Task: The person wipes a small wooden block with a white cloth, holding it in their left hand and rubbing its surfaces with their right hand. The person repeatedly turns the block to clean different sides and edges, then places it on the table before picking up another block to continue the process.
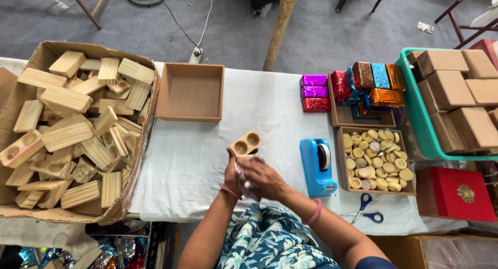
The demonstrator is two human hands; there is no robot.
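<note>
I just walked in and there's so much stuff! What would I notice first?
Probably the big cardboard box heaped with wooden blocks on the left. Then the shiny foil packs at the upper right. In the middle, two hands hold a block with two round holes.

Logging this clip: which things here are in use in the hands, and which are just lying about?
In use: left hand and right hand holding a two-hole wooden block and clear wrap.

Lying about: tape dispenser, scissors, empty tray, box of wooden blocks, foil-wrapped pieces, red box.
</note>
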